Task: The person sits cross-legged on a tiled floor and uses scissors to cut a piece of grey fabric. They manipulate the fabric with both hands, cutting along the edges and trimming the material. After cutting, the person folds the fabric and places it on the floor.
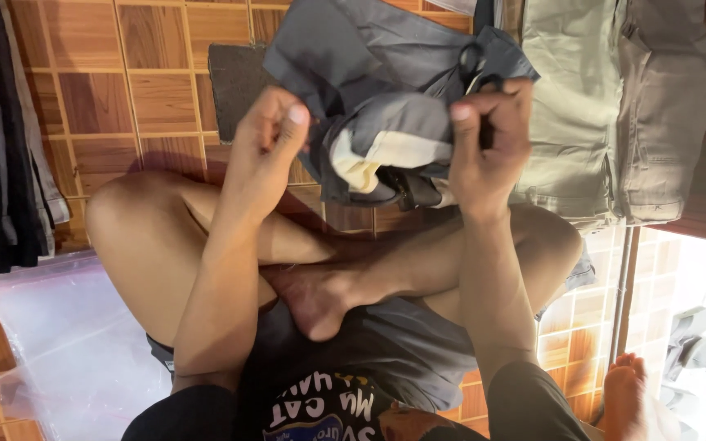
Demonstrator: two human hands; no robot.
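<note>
Grey garment (pixel 386 114) pinched at its near edge by left hand (pixel 267 135) and right hand (pixel 488 139).

Bare floor (pixel 157 98) lies open left of the dark garment (pixel 386 98). Stacked khaki trousers (pixel 614 106) crowd its right side, and a clear plastic bag (pixel 75 343) covers the floor beside the left knee.

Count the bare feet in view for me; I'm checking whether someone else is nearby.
2. One foot lies tucked in the seated person's crossed legs at centre. Another foot stands on the tiled floor at lower right. The person's other foot may be hidden.
</note>
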